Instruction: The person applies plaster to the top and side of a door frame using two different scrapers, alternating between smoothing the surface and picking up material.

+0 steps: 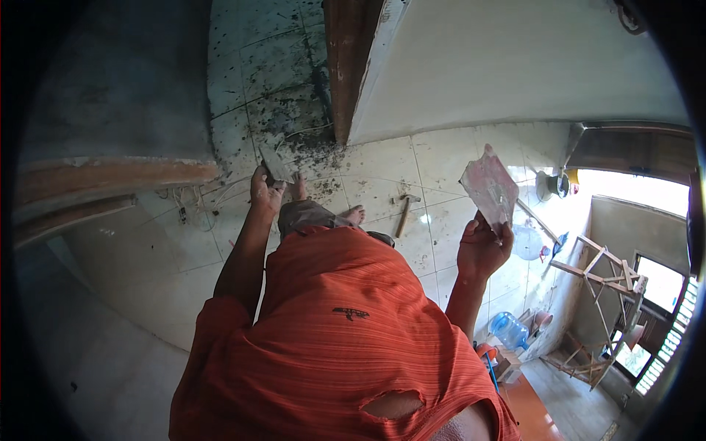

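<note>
My left hand (265,194) is closed around a flat grey piece (276,166), above the tiled floor by my left foot. It looks like a scraper or trowel blade, but its exact kind is unclear. Raised out to the right, my right hand (485,251) grips the lower end of a flat, pinkish board (490,184) with uneven edges. Whitish smears cover its face. Between my hands, a claw hammer (405,214) with a wooden handle lies on the floor. My bare feet show beyond the front of my orange-red shirt.
Dark dirt and debris (305,140) lie on the tiles at the doorway, beside a brown wooden door frame (341,73). A thin cable crosses the floor. To the right are a bucket (559,185), a clear blue water bottle (509,330) and a wooden trestle (599,275).
</note>
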Demonstrator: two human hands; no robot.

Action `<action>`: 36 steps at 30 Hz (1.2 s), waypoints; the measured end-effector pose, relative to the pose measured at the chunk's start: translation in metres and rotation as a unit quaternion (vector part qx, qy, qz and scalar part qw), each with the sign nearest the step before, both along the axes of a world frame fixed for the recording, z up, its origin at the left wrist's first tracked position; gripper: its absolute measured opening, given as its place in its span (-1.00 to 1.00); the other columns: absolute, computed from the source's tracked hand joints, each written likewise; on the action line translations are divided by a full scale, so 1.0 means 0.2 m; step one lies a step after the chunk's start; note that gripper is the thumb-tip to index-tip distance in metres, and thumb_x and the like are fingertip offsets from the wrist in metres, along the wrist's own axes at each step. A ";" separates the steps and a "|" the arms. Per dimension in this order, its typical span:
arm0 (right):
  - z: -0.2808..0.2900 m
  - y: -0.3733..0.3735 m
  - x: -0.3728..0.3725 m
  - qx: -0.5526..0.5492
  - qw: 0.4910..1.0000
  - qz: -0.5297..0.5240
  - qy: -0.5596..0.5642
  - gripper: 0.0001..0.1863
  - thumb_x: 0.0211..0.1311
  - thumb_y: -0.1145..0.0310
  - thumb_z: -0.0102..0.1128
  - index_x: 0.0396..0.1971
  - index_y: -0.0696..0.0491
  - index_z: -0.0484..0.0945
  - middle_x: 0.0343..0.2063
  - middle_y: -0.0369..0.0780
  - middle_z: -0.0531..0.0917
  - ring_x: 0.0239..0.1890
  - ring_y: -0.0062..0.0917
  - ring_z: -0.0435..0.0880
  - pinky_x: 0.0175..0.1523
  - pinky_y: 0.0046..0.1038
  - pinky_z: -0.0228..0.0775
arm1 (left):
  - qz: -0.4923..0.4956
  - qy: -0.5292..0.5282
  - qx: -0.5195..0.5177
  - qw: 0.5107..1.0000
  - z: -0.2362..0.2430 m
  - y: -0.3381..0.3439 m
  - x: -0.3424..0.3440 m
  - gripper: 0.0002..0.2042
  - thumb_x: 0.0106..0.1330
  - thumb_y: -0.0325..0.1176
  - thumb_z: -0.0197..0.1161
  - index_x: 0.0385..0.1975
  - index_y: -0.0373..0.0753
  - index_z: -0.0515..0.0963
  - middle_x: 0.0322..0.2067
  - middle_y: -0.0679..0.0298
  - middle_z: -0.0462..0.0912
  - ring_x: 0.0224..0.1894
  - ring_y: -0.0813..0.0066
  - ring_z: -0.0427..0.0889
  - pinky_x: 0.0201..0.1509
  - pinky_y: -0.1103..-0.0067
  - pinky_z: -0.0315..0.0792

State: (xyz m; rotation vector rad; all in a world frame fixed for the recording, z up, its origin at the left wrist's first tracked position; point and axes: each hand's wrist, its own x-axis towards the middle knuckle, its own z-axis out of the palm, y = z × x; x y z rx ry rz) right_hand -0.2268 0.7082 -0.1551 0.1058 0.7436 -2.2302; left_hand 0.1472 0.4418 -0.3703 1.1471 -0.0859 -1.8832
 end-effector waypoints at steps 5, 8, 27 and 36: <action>-0.04 0.05 -0.15 -0.061 0.998 0.006 0.004 -0.63 0.29 0.47 -0.01 0.08 0.21 0.46 0.09 -0.02 0.57 0.21 -0.26 0.52 0.20 -0.26 0.49 | -0.025 0.201 -0.035 0.979 -0.04 0.05 0.11 -0.75 0.41 -0.29 0.10 -0.05 -0.22 0.59 -0.07 0.21 0.69 -0.03 0.35 0.68 0.02 0.41 0.58; -0.01 0.08 -0.17 -0.051 0.998 -0.044 0.020 -0.68 0.28 0.48 0.04 -0.01 0.27 0.50 0.05 -0.01 0.60 0.22 -0.25 0.50 0.24 -0.24 0.44 | 0.011 0.154 -0.041 0.987 0.02 0.06 0.03 -0.70 0.46 -0.26 0.06 0.06 -0.26 0.53 0.05 0.19 0.63 0.11 0.33 0.60 0.19 0.44 0.49; -0.15 -0.40 0.62 0.268 0.891 0.066 0.360 -0.56 0.30 0.24 0.25 0.11 -0.03 0.36 -0.08 -0.27 0.51 -0.14 -0.47 0.48 -0.09 -0.26 0.42 | -0.207 0.239 -0.124 0.941 0.60 -0.33 0.28 -0.68 0.38 -0.24 0.19 0.08 -0.19 0.53 0.00 0.25 0.65 -0.04 0.37 0.64 0.00 0.35 0.55; 0.10 -0.75 1.09 0.214 0.867 -0.001 0.449 -0.65 0.46 0.29 0.03 0.16 0.02 0.36 0.07 -0.24 0.49 0.09 -0.45 0.52 0.14 -0.38 0.43 | -0.287 0.338 -0.124 0.887 0.80 -0.38 0.33 -0.65 0.43 -0.27 0.12 0.13 -0.27 0.48 0.06 0.16 0.61 0.07 0.31 0.61 0.13 0.36 0.55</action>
